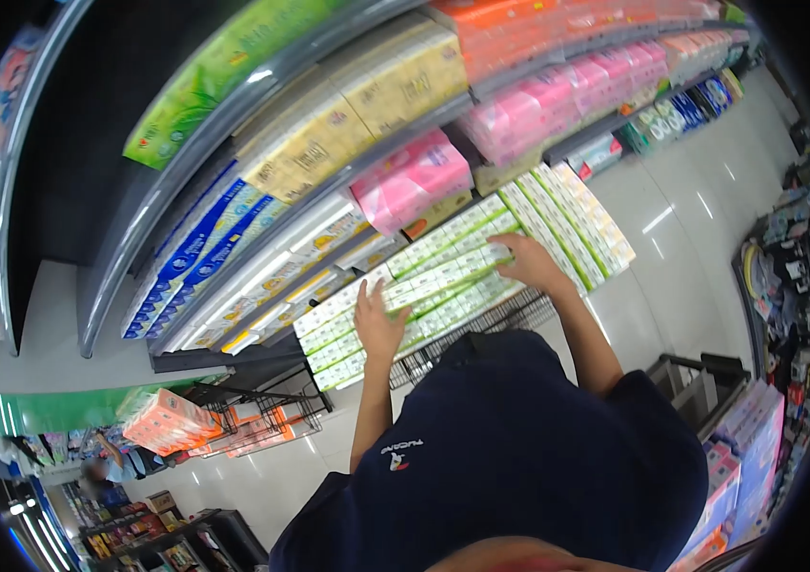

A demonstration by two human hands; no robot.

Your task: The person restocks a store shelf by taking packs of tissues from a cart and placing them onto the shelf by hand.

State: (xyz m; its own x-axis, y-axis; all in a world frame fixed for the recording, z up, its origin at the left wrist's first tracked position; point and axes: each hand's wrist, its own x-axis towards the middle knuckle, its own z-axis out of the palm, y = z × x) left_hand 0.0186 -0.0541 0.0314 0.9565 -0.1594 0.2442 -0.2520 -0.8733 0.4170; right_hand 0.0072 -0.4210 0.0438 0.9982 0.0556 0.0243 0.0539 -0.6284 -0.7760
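White-and-green tissue packs (453, 276) lie in tight rows in front of me, above a black wire rack (476, 334). My left hand (379, 319) rests on the left part of the rows, fingers stretched and spread, thumb apart. Farther right, my right hand (527, 262) touches the top of the packs with its fingers apart and slightly bent. A stretch of one row lies between the two hands. Whether either hand grips a pack cannot be made out.
Behind the rows, shelves carry pink packs (415, 181), yellow packs (357, 105) and blue-and-white packs (200, 248). At lower left, orange packs (172, 419) sit by a wire basket (272, 419). Tiled floor (677, 205) runs along the right, and a person (119, 462) is at far left.
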